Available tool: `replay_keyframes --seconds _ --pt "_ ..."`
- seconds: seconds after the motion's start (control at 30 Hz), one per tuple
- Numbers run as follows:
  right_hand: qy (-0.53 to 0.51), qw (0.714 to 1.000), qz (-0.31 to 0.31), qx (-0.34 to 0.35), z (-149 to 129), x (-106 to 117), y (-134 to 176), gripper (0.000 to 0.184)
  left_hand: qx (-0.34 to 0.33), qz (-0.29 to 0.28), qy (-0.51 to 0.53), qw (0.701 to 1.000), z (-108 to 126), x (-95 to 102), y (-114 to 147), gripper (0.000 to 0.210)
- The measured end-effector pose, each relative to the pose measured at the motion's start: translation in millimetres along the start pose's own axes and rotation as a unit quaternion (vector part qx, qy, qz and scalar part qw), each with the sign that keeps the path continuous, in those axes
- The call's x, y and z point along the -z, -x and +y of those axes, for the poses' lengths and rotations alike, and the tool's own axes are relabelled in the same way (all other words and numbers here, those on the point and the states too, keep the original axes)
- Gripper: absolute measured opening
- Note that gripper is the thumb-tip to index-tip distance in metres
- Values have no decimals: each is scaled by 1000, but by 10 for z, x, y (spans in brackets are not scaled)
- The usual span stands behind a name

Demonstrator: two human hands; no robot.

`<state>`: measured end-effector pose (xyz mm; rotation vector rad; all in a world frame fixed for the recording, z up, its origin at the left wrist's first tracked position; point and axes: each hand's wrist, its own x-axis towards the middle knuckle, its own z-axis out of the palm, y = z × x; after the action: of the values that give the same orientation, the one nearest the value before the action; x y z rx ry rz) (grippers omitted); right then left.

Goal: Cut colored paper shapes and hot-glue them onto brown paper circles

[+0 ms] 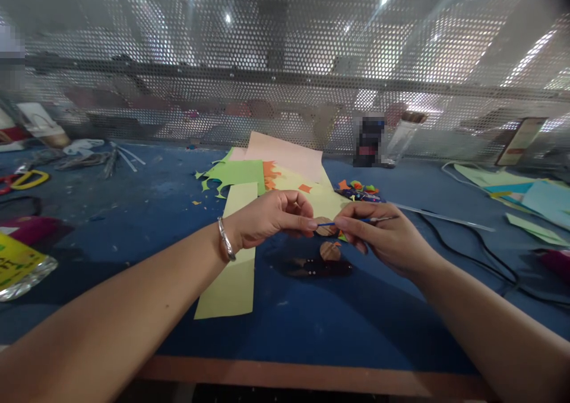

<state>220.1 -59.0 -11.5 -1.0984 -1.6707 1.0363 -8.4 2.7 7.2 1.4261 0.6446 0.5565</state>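
Your left hand (278,218) and right hand (386,232) pinch a thin blue stick (326,224); beyond, a clear container (399,141) stands on the tabletop (338,326), contents unclear.

Near half past three, the right hand (383,232) partly covers the thin blue stick (326,224). The dark upright object (369,140) at two o'clock is blurred. The left edge cuts the yellow foil packet (22,266) at half past eight.

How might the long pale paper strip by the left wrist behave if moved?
The paper strip is probably floppy, looking thin and long. It's likely light too, seemingly a single sheet. Lying flat, it probably won't roll.
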Motion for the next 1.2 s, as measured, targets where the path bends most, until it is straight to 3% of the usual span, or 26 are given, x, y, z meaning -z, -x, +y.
replay_keyframes --seconds 0.43,1.2 --pt "-11 999 41 -5 -23 4 2 38 -10 14 -24 1000 30 47 -10 26" --pt "-29 994 88 -57 -36 5 -7 35 18 -77 -67 995 20 184 -13 17"
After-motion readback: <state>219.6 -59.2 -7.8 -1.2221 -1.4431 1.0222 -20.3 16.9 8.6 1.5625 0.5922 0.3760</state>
